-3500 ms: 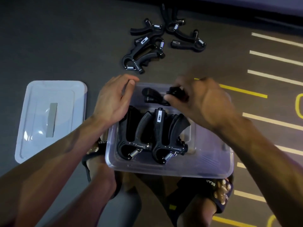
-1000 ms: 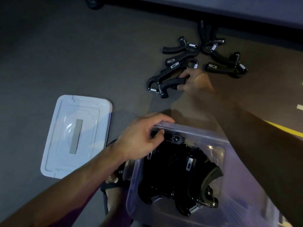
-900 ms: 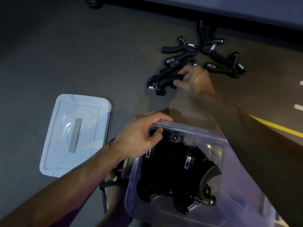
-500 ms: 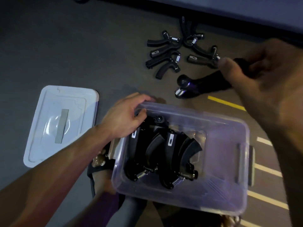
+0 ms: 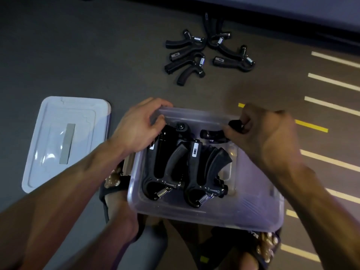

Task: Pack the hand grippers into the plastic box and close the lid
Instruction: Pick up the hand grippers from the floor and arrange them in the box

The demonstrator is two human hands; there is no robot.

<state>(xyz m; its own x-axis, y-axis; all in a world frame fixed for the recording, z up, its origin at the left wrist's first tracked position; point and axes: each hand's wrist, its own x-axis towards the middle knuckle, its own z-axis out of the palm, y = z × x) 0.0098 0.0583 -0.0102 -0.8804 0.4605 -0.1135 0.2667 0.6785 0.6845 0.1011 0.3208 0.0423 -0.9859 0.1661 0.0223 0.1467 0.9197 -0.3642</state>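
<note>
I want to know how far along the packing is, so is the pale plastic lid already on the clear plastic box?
No, the pale plastic lid lies flat on the floor, left of the open clear plastic box.

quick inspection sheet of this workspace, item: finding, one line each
surface: dark floor with white and yellow painted lines at right
job's things: clear plastic box open, holding several hand grippers; more loose grippers lie on the floor beyond it; lid off, flat on the floor left of the box
clutter: nothing seen
grippers: left hand grips the box's far left rim; right hand holds a black gripper over the box's far end
cables: nothing seen
surroundings: sandalled feet under the box; dark ledge along the top edge
</note>
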